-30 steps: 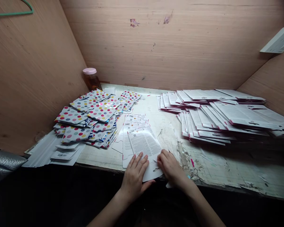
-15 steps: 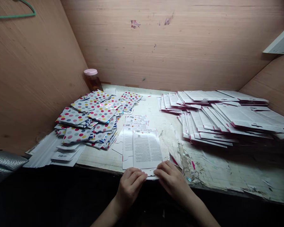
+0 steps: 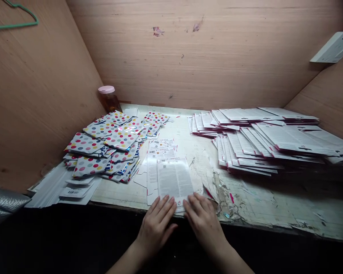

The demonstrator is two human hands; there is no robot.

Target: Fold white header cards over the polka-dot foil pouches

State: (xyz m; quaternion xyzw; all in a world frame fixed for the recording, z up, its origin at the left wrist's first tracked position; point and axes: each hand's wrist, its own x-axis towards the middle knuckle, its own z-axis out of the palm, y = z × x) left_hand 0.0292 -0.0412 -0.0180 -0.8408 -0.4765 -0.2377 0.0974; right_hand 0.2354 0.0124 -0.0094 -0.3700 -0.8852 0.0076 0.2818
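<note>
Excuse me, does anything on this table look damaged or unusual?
Yes, the table looks damaged: to the right of the right hand, its pale covering is torn, exposing a rough, brownish patch that breaks the flatter surface.

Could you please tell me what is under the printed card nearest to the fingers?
Past the left and far edges of this card, other cards show, lying on the table. Anything fully beneath it is covered, so I cannot count the layers.

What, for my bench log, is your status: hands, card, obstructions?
Left hand, right hand: both on near end of printed card. Card partly over another white card. Nothing seen lying on it except hands.
</note>
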